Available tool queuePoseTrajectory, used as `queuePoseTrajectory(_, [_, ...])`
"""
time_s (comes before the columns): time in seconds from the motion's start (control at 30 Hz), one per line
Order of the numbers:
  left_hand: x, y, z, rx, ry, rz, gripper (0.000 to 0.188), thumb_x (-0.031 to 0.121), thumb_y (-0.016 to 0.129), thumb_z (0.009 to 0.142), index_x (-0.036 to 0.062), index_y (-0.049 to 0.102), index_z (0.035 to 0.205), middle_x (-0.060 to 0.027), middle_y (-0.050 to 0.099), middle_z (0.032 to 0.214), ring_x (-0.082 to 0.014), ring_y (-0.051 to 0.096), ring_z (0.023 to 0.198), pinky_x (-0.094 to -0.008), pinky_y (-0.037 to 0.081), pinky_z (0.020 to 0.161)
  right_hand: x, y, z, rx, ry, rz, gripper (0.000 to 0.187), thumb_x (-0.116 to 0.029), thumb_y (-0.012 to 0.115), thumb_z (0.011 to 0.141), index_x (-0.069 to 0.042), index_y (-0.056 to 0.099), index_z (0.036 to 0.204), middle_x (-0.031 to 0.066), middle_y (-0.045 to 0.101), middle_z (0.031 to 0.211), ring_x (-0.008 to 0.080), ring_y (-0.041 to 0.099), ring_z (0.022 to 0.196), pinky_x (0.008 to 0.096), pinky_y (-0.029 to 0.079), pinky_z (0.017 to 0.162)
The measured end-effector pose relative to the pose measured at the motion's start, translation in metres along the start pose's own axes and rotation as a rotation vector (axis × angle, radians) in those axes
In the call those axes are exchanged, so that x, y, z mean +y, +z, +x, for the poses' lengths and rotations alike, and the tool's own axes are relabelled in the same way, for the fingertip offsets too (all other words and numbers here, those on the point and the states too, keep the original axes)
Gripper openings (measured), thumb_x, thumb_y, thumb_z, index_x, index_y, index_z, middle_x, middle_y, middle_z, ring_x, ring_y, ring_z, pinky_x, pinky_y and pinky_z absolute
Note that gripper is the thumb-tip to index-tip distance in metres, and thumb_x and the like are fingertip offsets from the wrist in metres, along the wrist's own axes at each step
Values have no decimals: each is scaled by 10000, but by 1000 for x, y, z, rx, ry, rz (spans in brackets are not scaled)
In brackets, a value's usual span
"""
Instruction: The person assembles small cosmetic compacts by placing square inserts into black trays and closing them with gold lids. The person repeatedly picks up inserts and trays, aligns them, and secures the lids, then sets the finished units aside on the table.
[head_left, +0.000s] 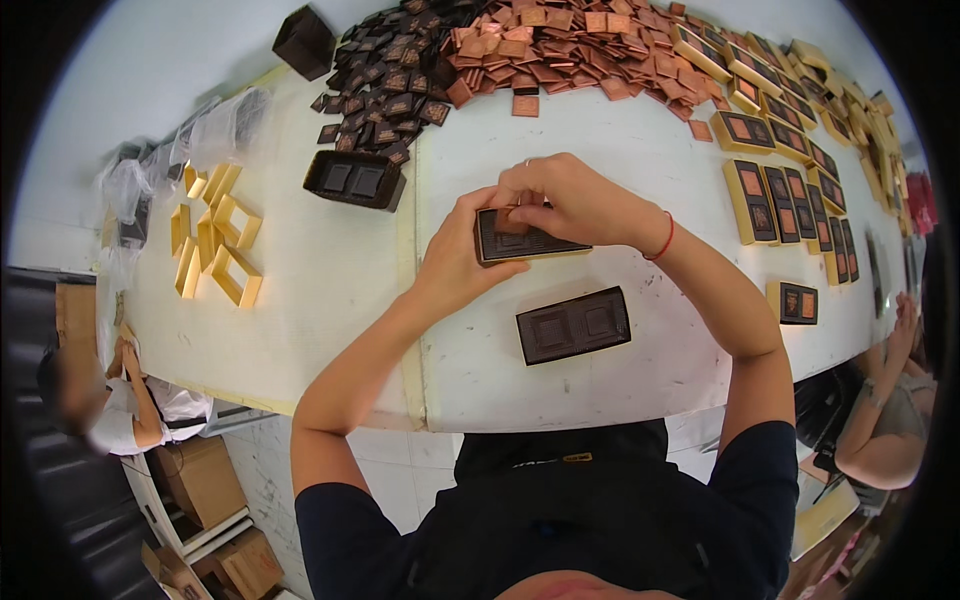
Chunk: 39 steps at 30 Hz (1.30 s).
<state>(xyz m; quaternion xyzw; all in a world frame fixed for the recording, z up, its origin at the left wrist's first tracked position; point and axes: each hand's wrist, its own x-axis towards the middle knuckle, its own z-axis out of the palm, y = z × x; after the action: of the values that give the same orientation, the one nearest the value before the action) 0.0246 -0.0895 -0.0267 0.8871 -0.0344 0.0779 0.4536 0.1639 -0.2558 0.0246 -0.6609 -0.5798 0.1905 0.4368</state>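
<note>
My left hand (456,252) is wrapped around the left end of a dark two-compartment box (548,245) with a gold edge. Between the bent fingers of my right hand (575,195) is a copper-coloured square packet (511,222), at the box's left compartment. Whether the packet touches the bottom cannot be seen; my fingers partly cover it. Nearer to me lies a second dark box (573,325) with two square recesses and nothing in them. Beyond my hands spreads a heap of copper square packets (545,65), with a heap of dark square packets (385,95) at its left.
Gold frames (238,280) lie at left near clear plastic bags (228,125). Dark bins stand nearby, one upright (304,43), another holding trays (352,182). Filled boxes (748,205) line the right; one box (797,303) sits apart. People are at left (145,415) and right (885,425).
</note>
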Motion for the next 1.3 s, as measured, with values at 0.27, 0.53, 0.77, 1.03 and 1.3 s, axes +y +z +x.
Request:
queuePoseTrajectory(0.27, [2,3,-7,121,86,102,978,155,944,612,87,331,1371,-144,552,1257,-302,622,1068,-390,506,908,-22,9,-2,-12,81,-206,225,-43,733,801,-47,551,934,55,602,822,266,578,781,364,489,738])
queuePoseTrajectory(0.53, [12,-4,-12,225,544,346,392,110,792,746,78,673,1118,-50,691,1049,-262,634,982,-385,511,843,12,-31,46,-451,64,-87,221,-54,727,806,-50,623,1001,41,664,935,173,619,946,320,491,864])
queuePoseTrajectory(0.77, [13,-1,-7,216,578,396,290,74,788,736,96,728,1019,-18,690,1030,-243,634,964,-382,513,872,101,0,152,248,91,-630,322,-265,754,802,-3,701,982,171,715,949,337,683,890,429,528,787])
queuePoseTrajectory(1.03, [10,0,-2,173,556,416,359,40,762,745,91,714,1097,-44,686,1210,-273,619,1124,-401,489,951,69,-8,121,303,309,-151,302,-203,773,805,-54,633,1027,91,669,835,193,668,822,337,521,710])
queuePoseTrajectory(1.3, [15,2,-4,124,510,406,355,70,743,782,72,709,1136,-58,683,1241,-259,605,1186,-430,463,1021,11,-7,-46,355,150,-72,174,-124,787,838,-59,674,953,19,639,905,143,596,937,294,461,821])
